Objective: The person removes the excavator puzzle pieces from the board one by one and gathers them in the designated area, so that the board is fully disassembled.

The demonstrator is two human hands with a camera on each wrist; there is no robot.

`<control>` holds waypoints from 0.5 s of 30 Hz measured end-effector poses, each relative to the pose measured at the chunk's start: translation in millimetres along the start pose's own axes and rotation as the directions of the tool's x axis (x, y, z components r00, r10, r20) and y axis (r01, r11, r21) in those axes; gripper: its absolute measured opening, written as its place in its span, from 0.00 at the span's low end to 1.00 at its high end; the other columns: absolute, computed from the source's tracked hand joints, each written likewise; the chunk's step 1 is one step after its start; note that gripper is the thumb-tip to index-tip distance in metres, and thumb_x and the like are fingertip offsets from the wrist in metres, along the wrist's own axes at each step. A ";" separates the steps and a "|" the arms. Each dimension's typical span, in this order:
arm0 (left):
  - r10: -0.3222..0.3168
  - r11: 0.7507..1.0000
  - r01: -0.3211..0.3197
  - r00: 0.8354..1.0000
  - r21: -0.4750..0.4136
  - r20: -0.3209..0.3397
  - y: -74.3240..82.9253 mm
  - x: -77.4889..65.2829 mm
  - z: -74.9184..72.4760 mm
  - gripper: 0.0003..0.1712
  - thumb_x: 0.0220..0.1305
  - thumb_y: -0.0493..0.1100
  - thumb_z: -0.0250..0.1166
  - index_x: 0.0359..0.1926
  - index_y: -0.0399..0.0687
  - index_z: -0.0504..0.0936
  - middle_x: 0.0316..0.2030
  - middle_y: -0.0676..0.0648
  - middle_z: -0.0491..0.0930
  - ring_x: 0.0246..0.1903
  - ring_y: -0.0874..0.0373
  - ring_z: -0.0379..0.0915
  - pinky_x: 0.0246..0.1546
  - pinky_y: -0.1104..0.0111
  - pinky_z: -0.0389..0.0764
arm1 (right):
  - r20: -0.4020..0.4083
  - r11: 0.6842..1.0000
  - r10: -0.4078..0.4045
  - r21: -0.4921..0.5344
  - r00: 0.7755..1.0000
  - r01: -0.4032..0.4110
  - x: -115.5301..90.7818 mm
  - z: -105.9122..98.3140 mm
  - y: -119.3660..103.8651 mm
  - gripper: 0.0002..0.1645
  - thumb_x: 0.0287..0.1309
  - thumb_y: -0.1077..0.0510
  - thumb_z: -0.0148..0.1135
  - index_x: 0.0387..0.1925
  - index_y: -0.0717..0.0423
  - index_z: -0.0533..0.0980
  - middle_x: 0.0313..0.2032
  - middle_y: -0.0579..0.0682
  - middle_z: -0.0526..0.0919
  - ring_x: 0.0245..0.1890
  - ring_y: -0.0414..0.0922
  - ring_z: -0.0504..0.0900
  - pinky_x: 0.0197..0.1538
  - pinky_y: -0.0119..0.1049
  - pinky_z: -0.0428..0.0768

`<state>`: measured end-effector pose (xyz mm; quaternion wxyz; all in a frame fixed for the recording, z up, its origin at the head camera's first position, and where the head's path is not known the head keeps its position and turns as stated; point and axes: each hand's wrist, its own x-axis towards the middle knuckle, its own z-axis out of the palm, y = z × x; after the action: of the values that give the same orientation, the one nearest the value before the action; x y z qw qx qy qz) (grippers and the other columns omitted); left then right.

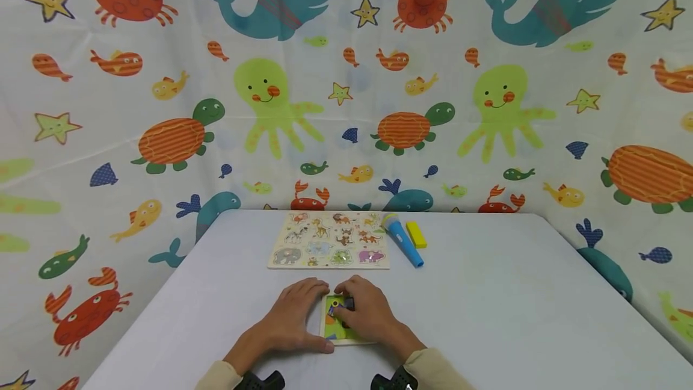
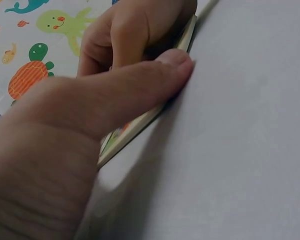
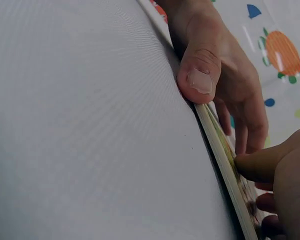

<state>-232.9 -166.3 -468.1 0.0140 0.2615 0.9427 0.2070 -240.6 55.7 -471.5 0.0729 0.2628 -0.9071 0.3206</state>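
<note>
A small wooden picture puzzle, green with coloured shapes and a pale rim, lies flat on the white table close in front of me. My left hand spans its left side, the thumb at the near corner and the fingertips by the far corner. In the right wrist view the left thumb presses the board's edge. Over the right half, my right hand pinches a dark puzzle piece between thumb and fingers. That hand hides much of the picture.
Farther back lies a large wooden animal puzzle board. To its right are a blue toy microphone with a yellow-grey head and a yellow block. A sea-animal printed cloth hangs behind the white table.
</note>
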 end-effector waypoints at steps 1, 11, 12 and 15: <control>0.000 1.000 0.000 1.000 0.001 0.000 -0.3 0.3 0.0 0.62 0.40 0.86 0.65 0.70 0.54 0.70 0.71 0.49 0.67 0.74 0.45 0.54 0.73 0.39 0.56 | -0.001 1.000 -0.006 -0.009 1.000 0.006 0.0 0.9 0.6 0.20 0.61 0.45 0.71 0.51 0.48 0.82 0.40 0.37 0.77 0.37 0.32 0.73 0.44 0.32 0.78; -0.002 1.000 0.002 1.000 -0.004 0.001 -2.7 2.5 0.0 0.63 0.40 0.86 0.66 0.70 0.53 0.70 0.70 0.50 0.68 0.74 0.45 0.55 0.72 0.38 0.57 | 0.008 0.996 -0.036 -0.076 0.999 0.037 -0.5 -0.5 -1.6 0.20 0.63 0.43 0.68 0.51 0.48 0.83 0.41 0.39 0.77 0.37 0.34 0.71 0.41 0.30 0.76; -0.001 1.000 0.001 1.000 -0.006 0.002 -2.4 2.6 -0.4 0.63 0.40 0.85 0.66 0.70 0.53 0.70 0.70 0.49 0.68 0.74 0.45 0.55 0.72 0.38 0.57 | 0.009 0.996 -0.034 -0.077 0.999 0.034 -0.4 -0.3 -1.4 0.20 0.63 0.43 0.68 0.51 0.48 0.83 0.41 0.39 0.76 0.37 0.34 0.71 0.41 0.30 0.76; -0.003 1.000 0.004 1.000 -0.014 0.006 -2.0 3.0 -0.8 0.63 0.39 0.85 0.67 0.70 0.53 0.70 0.70 0.49 0.68 0.74 0.45 0.55 0.72 0.37 0.57 | 0.012 0.997 -0.024 -0.079 1.000 0.024 -0.6 0.2 -1.1 0.20 0.63 0.43 0.68 0.51 0.47 0.83 0.41 0.39 0.76 0.37 0.34 0.70 0.41 0.30 0.75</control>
<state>-236.5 -166.7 -468.0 0.0189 0.2603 0.9416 0.2127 -239.5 55.2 -471.2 0.0823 0.2723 -0.9162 0.2821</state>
